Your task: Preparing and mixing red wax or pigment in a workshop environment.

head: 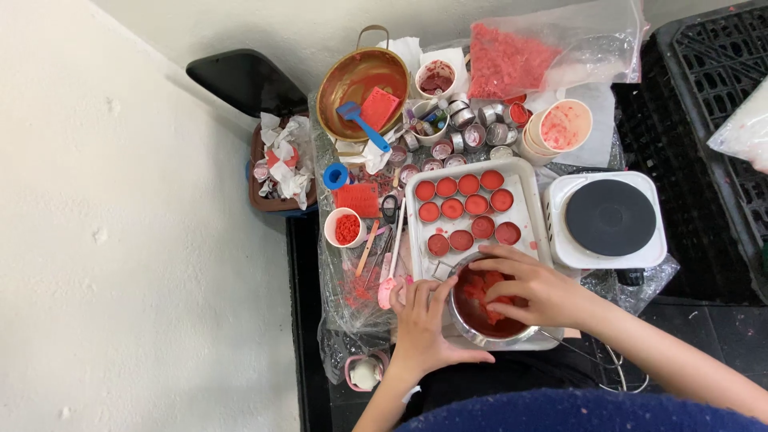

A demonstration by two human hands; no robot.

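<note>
White hotplate point(608, 218) beside bagged red flakes point(506, 58)

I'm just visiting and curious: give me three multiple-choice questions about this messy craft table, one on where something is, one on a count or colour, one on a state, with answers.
1. Where is the electric hot plate?
A. to the right of the white tray
B. inside the copper bowl
C. under the steel pot

2. How many filled red tins sit on the white tray?
A. four
B. eleven
C. twenty

3. What is the right hand doing?
A. resting on the hot plate
B. holding the blue scraper
C. reaching into the steel pot

Answers:
1. A, the hot plate stands just beside the tray's right edge.
2. B, the tins lie in rows of four, four and three.
3. C, its fingers are on the red material inside the steel pot, while the left hand steadies the pot's rim.
</note>
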